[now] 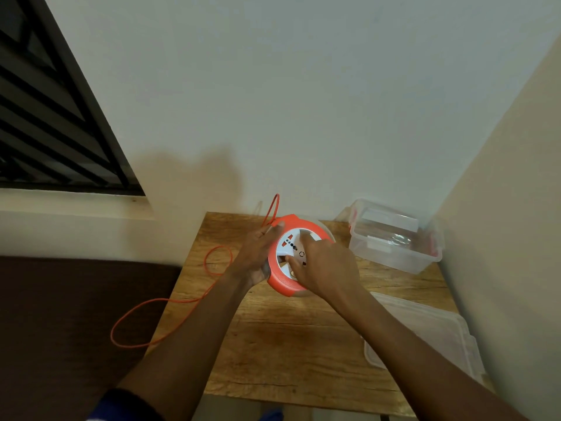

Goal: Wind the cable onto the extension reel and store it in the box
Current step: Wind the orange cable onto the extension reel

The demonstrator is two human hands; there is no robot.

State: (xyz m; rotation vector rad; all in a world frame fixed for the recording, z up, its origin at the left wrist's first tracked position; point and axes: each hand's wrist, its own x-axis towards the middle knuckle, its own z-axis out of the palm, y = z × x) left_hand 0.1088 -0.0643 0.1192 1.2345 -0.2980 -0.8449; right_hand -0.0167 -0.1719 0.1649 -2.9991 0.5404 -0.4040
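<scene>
While my left hand (258,253) grips the reel (296,256) above the table's (288,344) far edge, my right hand (321,268) presses its face; cable (182,299) trails off the left edge, box (394,238) at the far right corner.

Wooden table (291,338) stands in a corner — pale wall (273,86) behind, cream wall (516,208) at the side. Dark-framed window (51,117) with slanted bars sits above a pale sill (69,205). Dark brown surface (60,314) adjoins the table — soft shadow on the wall.
</scene>
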